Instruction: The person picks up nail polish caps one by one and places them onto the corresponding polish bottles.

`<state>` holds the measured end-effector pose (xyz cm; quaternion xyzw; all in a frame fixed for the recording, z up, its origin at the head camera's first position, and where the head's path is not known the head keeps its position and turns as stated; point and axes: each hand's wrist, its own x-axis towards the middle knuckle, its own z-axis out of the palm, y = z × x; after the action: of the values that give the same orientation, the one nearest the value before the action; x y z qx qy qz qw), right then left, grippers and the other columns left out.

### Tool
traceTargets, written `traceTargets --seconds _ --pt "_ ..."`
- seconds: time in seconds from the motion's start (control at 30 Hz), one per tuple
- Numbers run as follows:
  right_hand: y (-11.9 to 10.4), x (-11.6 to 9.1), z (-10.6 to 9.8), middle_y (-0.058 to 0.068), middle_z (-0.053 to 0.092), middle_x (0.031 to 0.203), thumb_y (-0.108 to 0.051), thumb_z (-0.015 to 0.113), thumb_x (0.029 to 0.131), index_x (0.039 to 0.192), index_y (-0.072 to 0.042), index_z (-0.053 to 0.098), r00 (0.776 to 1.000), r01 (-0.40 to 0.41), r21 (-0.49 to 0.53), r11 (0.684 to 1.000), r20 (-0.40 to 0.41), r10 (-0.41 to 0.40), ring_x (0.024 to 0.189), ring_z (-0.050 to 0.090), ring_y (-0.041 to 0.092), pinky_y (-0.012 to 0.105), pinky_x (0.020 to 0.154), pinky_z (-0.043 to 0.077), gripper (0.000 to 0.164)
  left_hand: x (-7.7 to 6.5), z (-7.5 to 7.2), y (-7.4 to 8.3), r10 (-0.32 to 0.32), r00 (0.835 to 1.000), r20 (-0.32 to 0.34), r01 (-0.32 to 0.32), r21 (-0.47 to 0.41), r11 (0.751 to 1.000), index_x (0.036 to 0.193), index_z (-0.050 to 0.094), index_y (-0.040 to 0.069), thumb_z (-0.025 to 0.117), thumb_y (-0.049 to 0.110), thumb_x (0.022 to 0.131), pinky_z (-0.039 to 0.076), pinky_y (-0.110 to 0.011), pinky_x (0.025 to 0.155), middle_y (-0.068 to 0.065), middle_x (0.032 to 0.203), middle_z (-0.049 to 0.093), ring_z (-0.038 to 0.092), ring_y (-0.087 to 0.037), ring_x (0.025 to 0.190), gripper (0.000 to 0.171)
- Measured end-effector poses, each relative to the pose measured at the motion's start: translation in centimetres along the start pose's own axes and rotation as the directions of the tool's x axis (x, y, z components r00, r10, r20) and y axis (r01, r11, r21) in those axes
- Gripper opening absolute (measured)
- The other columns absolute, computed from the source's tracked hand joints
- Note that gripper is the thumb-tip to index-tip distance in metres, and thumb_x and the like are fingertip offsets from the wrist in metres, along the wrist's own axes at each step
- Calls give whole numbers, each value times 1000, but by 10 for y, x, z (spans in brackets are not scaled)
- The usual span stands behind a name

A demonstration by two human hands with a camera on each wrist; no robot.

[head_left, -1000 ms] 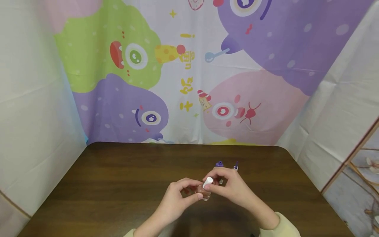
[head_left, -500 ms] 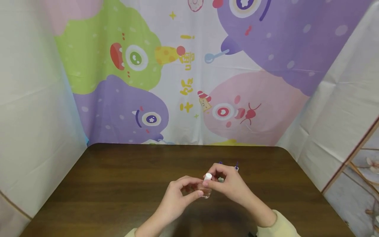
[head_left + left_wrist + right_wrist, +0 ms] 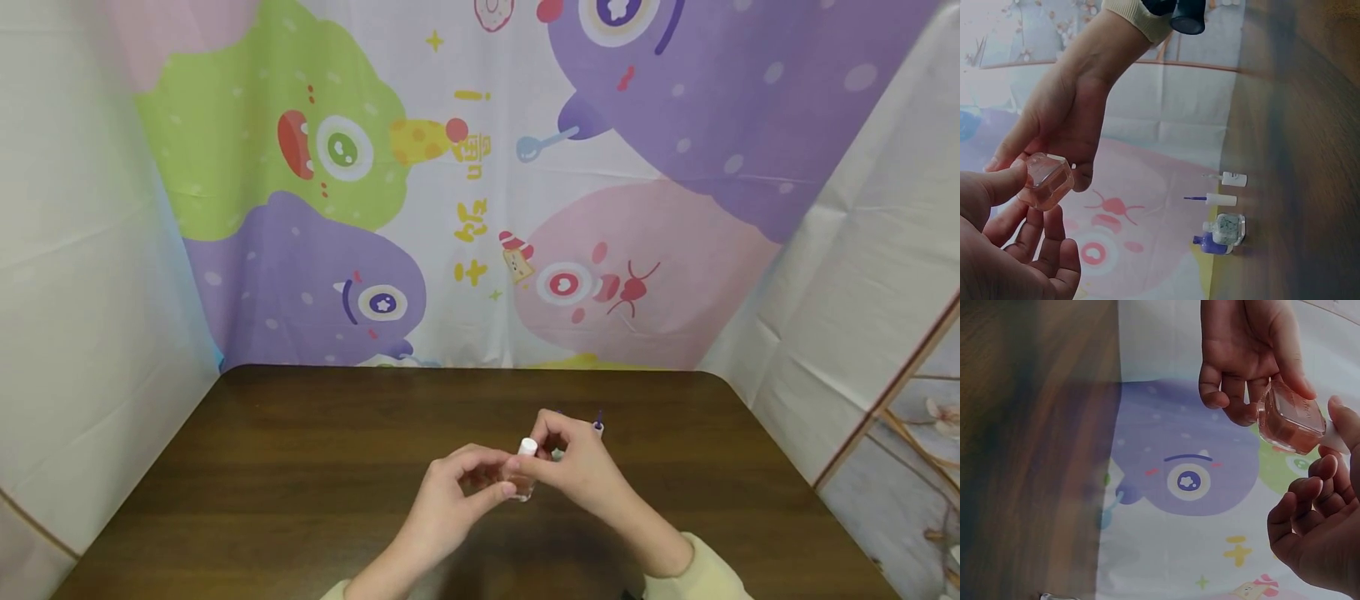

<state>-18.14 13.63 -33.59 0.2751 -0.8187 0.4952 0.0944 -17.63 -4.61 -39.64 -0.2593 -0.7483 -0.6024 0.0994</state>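
A small square-sided nail polish bottle [image 3: 522, 488], filled with pinkish-brown polish, is up in front of me between both hands. My left hand [image 3: 448, 504] grips its glass body, thumb on the near side and fingers behind. The bottle's white cap [image 3: 1333, 436] sits at its neck, where the thumb and forefinger of my right hand [image 3: 583, 465] pinch it. The left wrist view shows the clear base of the bottle facing the camera, with the cap hidden.
Behind my right hand, an open purple bottle [image 3: 1212, 244] and an open glittery grey bottle [image 3: 1230, 229] stand on the dark wooden table [image 3: 315, 467]. Beside them two white caps stand with brushes up, a purple brush cap [image 3: 1221, 199] and a pale one [image 3: 1235, 179]. A cartoon curtain [image 3: 465, 333] hangs behind.
The bottle and its white cap have gone from tilted to nearly upright. My right hand has shifted slightly up and left, its thumb now across the lower cap. The left hand has barely moved.
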Motion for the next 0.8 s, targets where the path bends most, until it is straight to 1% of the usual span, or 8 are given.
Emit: traceTargets --seconds 0.2,0.27,0.33,0.4,0.47,0.6,0.7,0.8 --pt "0 0 3 -7 48 63 -6 79 73 69 -10 52 999 0 1 1000 -37 0 59 42 3 17 49 32 27 0 1 -2 -24 1000 -5 23 -11 1000 102 70 11 74 23 81 50 -24 70 0 94 69 60 -10 82 25" --pt "0 0 3 -7 48 64 -6 79 73 72 -10 56 999 0 3 1000 -41 0 59 41 3 17 49 33 24 -1 1 -3 -41 999 -5 41 -16 999 103 70 12 73 23 81 51 -24 70 0 95 68 61 -10 83 25" --pt "0 0 3 -7 48 65 -5 78 74 78 -9 61 999 11 8 1000 -38 -11 59 42 2 17 50 34 19 -1 1 -4 -62 998 -5 61 -28 998 103 70 13 73 23 81 51 -24 71 0 96 68 61 -10 83 24" --pt "1 0 2 -7 50 67 -4 77 75 86 -8 65 999 38 11 999 -27 -38 61 43 2 17 51 36 17 -1 0 -4 -74 997 -12 73 -42 996 103 70 13 73 22 81 52 -25 71 -1 95 67 61 -10 84 25" --pt "2 0 1 -5 51 70 -2 74 77 95 -6 66 996 88 21 996 -11 -88 63 44 2 19 52 38 20 -2 0 -4 -78 997 -23 77 -57 995 103 70 12 74 22 81 53 -25 72 -2 94 67 61 -10 84 25" --pt "12 1 -2 0 51 74 0 70 80 102 -3 66 981 189 51 981 30 -191 66 46 4 22 54 40 23 -2 -2 -2 -86 995 -40 83 -79 993 103 70 9 75 18 80 54 -25 73 -5 92 68 62 -10 83 26" --pt "25 3 -4 2 50 75 1 69 81 106 -2 66 972 221 77 972 62 -226 68 46 6 24 55 40 25 -1 -3 -1 -96 995 -36 92 -81 992 103 69 8 75 17 80 54 -25 73 -5 92 68 63 -10 82 26" --pt "37 5 -5 1 51 77 1 68 82 110 -5 66 969 219 88 972 95 -227 69 46 7 25 56 40 28 -1 -3 1 -102 994 -32 100 -74 992 103 69 8 75 17 80 53 -25 72 -5 91 68 62 -10 81 25"
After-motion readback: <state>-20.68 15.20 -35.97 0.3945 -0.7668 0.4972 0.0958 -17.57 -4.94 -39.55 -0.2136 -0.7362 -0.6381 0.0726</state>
